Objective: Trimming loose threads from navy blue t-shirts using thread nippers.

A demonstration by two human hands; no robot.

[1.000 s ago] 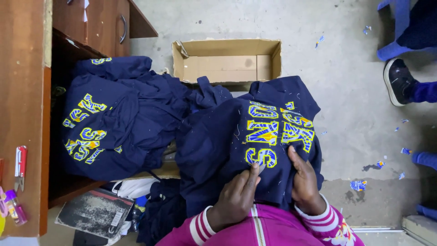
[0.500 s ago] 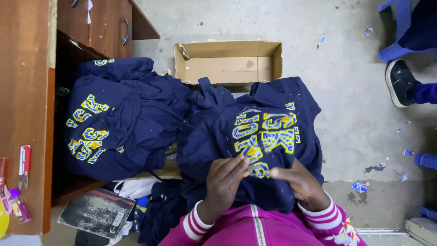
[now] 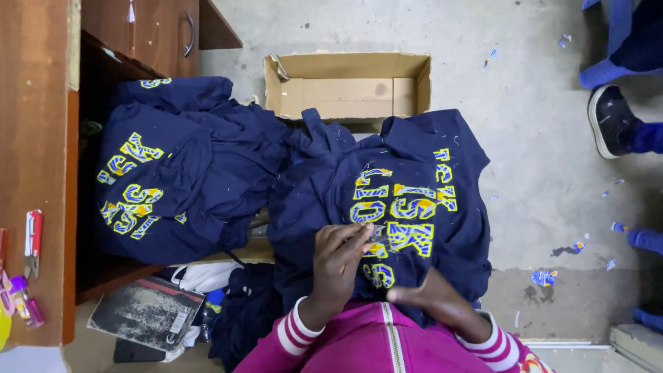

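Navy garment (image 3: 414, 186) with yellow-and-blue lettering, draped over the person's lap, near centre. Its long axis runs far to near; the lettering reads sideways. Left hand (image 3: 338, 259) pinches a small, unidentifiable item at the lettering, apparently trimming or picking threads; the next move calls for fine fingertip control there. Right hand (image 3: 428, 297) lies flat, fingers together, pressing the near hem. A second pile (image 3: 173, 173) lies left, a box (image 3: 349, 83) far.

Magenta zip-up jacket on the person, pale zipper running down the middle, both cuffs ribbed in pink-and-white stripes, and bare left hand (image 3: 338, 266) and right hand (image 3: 425, 297) poke out of the sleeves.
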